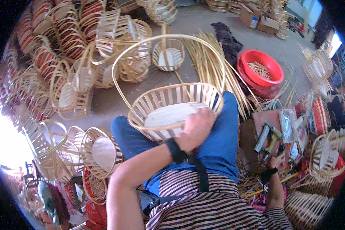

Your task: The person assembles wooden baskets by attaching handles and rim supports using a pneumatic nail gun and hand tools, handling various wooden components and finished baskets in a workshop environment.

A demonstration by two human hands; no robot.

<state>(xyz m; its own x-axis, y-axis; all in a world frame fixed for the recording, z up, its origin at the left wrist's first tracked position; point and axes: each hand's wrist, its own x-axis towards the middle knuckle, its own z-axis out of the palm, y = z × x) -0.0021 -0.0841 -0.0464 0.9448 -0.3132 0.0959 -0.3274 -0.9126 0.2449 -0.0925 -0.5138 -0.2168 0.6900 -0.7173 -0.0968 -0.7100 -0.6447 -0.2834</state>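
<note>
An oval basket of pale wood slats (214, 96) with a tall hoop handle rests on my lap, tipped a little toward me. My left hand (198, 128) is closed over its near right rim, fingers reaching inside above the light oval base. To the right, my right hand (279, 161) is stretched down to a low reddish-brown surface (261, 117). Its fingers are at the lower end of a silver and olive-coloured hand tool (273, 142), perhaps a staple gun. Whether they have closed on it cannot be made out.
Finished baskets stand stacked at the far left (67, 30), with others (101, 153) beside my left leg. A red basin (278, 76) holding short sticks sits ahead right. Long cane strips (207, 57) lie on the floor ahead. A clear tray (288, 124) is by the tool.
</note>
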